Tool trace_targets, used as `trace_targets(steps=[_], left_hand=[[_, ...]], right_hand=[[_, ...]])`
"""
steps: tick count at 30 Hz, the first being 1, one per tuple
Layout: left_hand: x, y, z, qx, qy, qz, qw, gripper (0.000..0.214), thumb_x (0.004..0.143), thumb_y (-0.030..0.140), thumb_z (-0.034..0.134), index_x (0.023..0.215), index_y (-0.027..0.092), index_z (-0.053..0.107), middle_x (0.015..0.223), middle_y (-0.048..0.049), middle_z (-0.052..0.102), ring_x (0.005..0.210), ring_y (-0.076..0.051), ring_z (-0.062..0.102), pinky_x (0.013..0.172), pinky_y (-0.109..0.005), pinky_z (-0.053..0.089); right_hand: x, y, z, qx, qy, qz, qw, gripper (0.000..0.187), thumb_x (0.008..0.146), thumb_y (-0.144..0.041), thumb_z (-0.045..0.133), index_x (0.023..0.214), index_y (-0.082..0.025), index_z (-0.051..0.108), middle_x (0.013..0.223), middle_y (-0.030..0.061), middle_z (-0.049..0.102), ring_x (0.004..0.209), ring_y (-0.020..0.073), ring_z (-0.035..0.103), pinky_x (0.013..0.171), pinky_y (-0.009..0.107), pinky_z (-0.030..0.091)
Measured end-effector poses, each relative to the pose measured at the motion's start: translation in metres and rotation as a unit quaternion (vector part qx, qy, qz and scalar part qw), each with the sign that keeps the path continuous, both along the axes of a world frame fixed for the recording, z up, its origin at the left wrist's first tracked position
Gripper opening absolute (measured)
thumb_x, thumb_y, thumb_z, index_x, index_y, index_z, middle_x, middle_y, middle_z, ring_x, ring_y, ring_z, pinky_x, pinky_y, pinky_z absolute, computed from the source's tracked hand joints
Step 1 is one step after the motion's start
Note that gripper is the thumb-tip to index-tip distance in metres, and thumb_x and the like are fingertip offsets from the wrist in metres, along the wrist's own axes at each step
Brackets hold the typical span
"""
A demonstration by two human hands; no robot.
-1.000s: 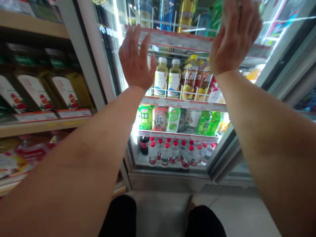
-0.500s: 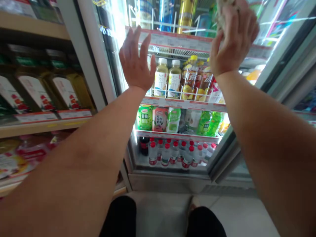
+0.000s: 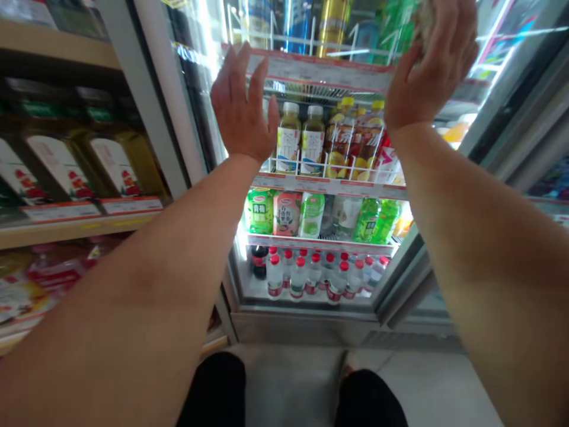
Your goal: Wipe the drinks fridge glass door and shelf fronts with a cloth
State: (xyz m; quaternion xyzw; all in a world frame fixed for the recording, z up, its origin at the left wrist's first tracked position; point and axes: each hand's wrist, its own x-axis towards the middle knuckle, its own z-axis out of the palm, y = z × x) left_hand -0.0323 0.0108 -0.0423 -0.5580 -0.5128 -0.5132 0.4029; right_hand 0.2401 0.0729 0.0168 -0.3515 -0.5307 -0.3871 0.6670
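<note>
My left hand (image 3: 244,107) is raised with its fingers spread, holding nothing. Its fingertips overlap the left end of the upper shelf's price rail (image 3: 311,68); I cannot tell whether they touch it. My right hand (image 3: 438,65) is closed around a crumpled greyish cloth (image 3: 425,24), mostly hidden by the fingers. It is up at the right end of that same rail, beside green bottles (image 3: 399,26). Between and below my hands are tea bottles with white caps (image 3: 288,139) and brown drinks with yellow caps (image 3: 341,139).
Lower in the lit fridge (image 3: 306,323) stand green and pink drinks (image 3: 287,213) and several red-capped water bottles (image 3: 297,279). Left of its frame, shelves hold large bottles of yellowish liquid (image 3: 120,157). Grey metal framing (image 3: 409,273) runs up the right side. My legs are below on the grey floor (image 3: 291,385).
My right hand has slid a little to the right with the cloth, uncovering more of the green bottles. My left hand has shifted only slightly left and stays spread.
</note>
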Motion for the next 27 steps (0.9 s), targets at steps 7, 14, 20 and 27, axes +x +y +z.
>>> trace_targets(steps=[7, 14, 20, 27], left_hand=[[-0.003, 0.003, -0.002, 0.03, 0.013, 0.001, 0.999, 0.061, 0.094, 0.044, 0.051, 0.152, 0.028, 0.046, 0.164, 0.0062, 0.03, 0.155, -0.019, 0.015, 0.128, -0.045, 0.015], [-0.002, 0.0, -0.002, 0.024, 0.009, -0.009, 1.0, 0.059, 0.094, 0.044, 0.05, 0.152, 0.033, 0.046, 0.163, 0.0099, 0.029, 0.154, -0.016, 0.015, 0.128, -0.044, 0.016], [0.001, -0.003, -0.003, 0.006, 0.033, 0.038, 0.999, 0.06, 0.097, 0.033, 0.055, 0.154, 0.019, 0.043, 0.165, -0.0045, 0.028, 0.156, -0.025, 0.015, 0.128, -0.046, 0.016], [0.003, -0.004, -0.002, 0.013, 0.026, 0.056, 0.998, 0.059, 0.096, 0.033, 0.053, 0.154, 0.024, 0.044, 0.165, -0.0014, 0.03, 0.155, -0.022, 0.017, 0.127, -0.045, 0.019]], right_hand=[[0.003, -0.004, -0.006, 0.038, -0.201, 0.003, 0.979, 0.05, 0.097, -0.033, 0.045, 0.146, -0.026, 0.049, 0.155, 0.004, 0.048, 0.147, 0.0229, 0.041, 0.119, 0.047, 0.036], [0.004, 0.012, 0.003, 0.03, -0.023, 0.002, 0.999, 0.047, 0.097, -0.027, 0.04, 0.141, -0.023, 0.055, 0.15, 0.0073, 0.054, 0.143, 0.0257, 0.046, 0.114, 0.049, 0.041], [0.004, 0.005, -0.001, 0.044, -0.157, 0.006, 0.987, 0.046, 0.103, -0.031, 0.036, 0.144, -0.02, 0.053, 0.153, 0.0079, 0.051, 0.145, 0.0242, 0.044, 0.116, 0.049, 0.039], [0.0, -0.004, -0.005, 0.014, -0.1, -0.021, 0.995, 0.046, 0.103, -0.035, 0.034, 0.143, -0.025, 0.054, 0.152, 0.0029, 0.052, 0.143, 0.0201, 0.045, 0.12, 0.042, 0.038]])
